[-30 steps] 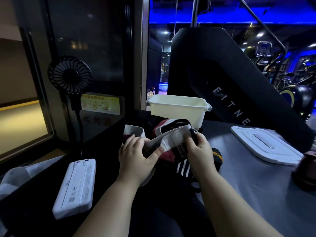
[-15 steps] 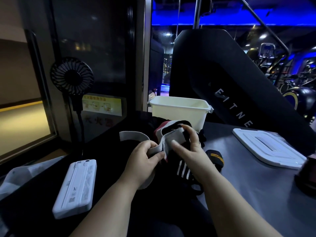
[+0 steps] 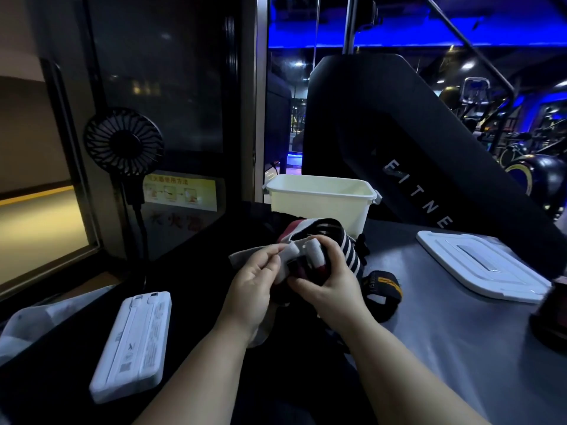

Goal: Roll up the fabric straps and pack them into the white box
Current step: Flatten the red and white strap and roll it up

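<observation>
Left hand (image 3: 254, 286): I pinch the grey-white strap (image 3: 290, 256) between thumb and fingertips, over the middle of the worktop (image 3: 445, 348).
Right hand (image 3: 334, 280): my fingers curl round the strap's other end. White fabric wraps over one fingertip, and a dark red patch shows beneath it.
Strap in hand: held short between both hands, with its loose grey tail trailing off to the left past my left knuckles.
Strap pile (image 3: 346, 250): black-and-white striped and red pieces are heaped just behind my hands, in front of the box.
Black-and-yellow strap (image 3: 383, 285): lies on the worktop just right of my right hand.
White box (image 3: 319, 204): open and upright at the far edge of the worktop, behind the pile. I cannot tell whether any strap lies inside.
Lid (image 3: 481, 265): flat toward the right edge, well apart from the box.
Power bank (image 3: 132, 345): white, lying flat near the near-left corner.
Fan (image 3: 124, 141): small and black on a stalk, at the far-left edge.
Plastic bag (image 3: 27, 323): clear, at the left edge beside the power bank.
</observation>
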Motion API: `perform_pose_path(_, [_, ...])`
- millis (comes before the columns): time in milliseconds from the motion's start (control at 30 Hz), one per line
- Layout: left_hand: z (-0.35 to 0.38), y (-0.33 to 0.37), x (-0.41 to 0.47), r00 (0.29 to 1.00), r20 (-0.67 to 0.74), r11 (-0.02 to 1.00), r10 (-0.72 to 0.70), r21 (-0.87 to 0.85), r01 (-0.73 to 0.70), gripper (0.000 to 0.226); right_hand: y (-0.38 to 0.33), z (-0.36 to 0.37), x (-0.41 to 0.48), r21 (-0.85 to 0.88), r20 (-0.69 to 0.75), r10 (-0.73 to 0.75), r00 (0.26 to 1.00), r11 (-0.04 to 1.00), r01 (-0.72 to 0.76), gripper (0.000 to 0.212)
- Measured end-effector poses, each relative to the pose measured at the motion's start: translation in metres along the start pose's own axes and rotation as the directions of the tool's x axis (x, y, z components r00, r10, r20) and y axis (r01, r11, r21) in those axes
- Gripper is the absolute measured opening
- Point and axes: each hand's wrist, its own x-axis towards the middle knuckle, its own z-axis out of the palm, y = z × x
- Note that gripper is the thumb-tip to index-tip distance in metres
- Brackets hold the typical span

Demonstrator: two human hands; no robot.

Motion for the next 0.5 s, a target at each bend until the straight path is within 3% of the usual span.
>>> perform_pose_path(133, [-0.009,-0.004,0.004,0.999,-0.009,0.984,0.051,0.170,-0.048,0.022,0.000,-0.006,0.006,0.230,-0.040,0.062,0.997,0.972,-0.051,0.055])
perform_pose_path(200, [-0.014,-0.009,0.008,0.997,0.003,0.944,0.078,0.321,-0.075,0.019,0.000,-0.013,0.011,0.409,0.009,0.087,0.996,0.909,-0.083,0.053])
perform_pose_path(300, [-0.011,-0.010,0.007,0.997,0.012,0.926,0.073,0.371,-0.072,0.024,-0.001,-0.024,0.015,0.634,0.114,0.111,0.987,0.757,-0.158,0.052])
perform_pose_path(400, [-0.010,-0.014,0.004,0.997,0.064,0.932,0.039,0.358,-0.059,0.030,0.000,-0.030,0.016,0.694,0.240,0.126,0.962,0.671,-0.261,0.049])
perform_pose_path(500, [-0.006,-0.016,0.002,0.995,0.102,0.890,0.009,0.454,-0.054,0.040,0.003,-0.027,0.016,0.660,0.301,0.177,0.937,0.671,-0.339,0.053])
